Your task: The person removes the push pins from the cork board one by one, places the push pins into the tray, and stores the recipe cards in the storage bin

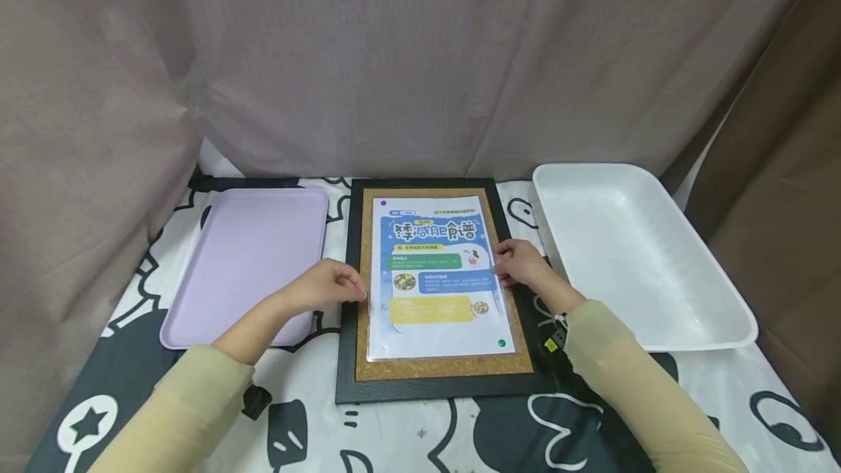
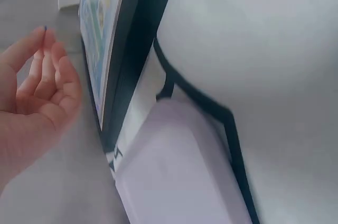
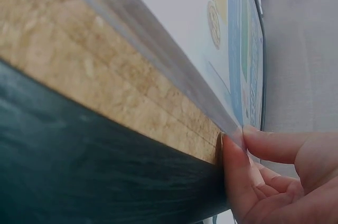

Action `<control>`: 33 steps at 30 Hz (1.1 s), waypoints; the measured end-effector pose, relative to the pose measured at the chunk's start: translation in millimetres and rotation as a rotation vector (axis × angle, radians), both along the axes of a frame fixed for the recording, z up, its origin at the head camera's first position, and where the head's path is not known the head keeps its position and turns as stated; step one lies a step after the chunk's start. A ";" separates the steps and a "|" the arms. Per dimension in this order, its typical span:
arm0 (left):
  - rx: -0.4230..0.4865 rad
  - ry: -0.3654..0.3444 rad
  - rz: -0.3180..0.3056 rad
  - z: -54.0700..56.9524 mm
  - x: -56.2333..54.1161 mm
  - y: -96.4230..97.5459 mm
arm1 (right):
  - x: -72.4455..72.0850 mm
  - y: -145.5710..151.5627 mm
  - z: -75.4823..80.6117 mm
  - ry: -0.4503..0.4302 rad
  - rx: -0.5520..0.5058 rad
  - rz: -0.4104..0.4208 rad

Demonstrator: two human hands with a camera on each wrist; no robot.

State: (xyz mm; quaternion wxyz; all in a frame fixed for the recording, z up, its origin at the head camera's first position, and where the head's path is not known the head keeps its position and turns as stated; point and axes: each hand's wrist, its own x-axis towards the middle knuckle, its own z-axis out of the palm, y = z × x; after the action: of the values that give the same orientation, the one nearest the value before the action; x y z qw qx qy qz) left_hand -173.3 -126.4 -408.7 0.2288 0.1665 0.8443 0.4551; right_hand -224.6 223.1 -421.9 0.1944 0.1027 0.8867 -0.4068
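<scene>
A laminated sheet [image 1: 427, 342] printed in blue, green and yellow lies on a cork board [image 1: 447, 368] with a black frame. A purple round pin [image 1: 384, 203] sits at its top left corner and a green round pin [image 1: 502, 343] at its bottom right. My right hand [image 1: 521, 264] pinches the sheet's right edge; in the right wrist view, thumb and forefinger grip its clear border. My left hand [image 1: 328, 285] is at the board's left side, near the sheet's left edge. Its thumb and forefinger pinch a tiny blue thing [image 2: 45, 27], mostly hidden by the fingertips.
To the left of the board lies a flat lilac tray [image 1: 256, 254]. A deep white tray [image 1: 644, 254] stands on the right, close to my right forearm. Underneath is a black-and-white patterned cloth [image 1: 388, 433], and a grey-brown curtain [image 1: 368, 57] hangs behind.
</scene>
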 end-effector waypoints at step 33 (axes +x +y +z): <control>-0.127 0.043 0.423 23.9 -51.9 -77.3 | -0.4 0.4 -1.6 0.003 -0.023 -0.013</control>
State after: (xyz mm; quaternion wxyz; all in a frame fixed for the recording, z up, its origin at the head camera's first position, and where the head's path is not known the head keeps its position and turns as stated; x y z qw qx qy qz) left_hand -225.2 -203.7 -384.8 0.1203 -0.0193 0.8921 0.4352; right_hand -225.0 223.6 -423.5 0.1917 0.1058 0.8814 -0.4185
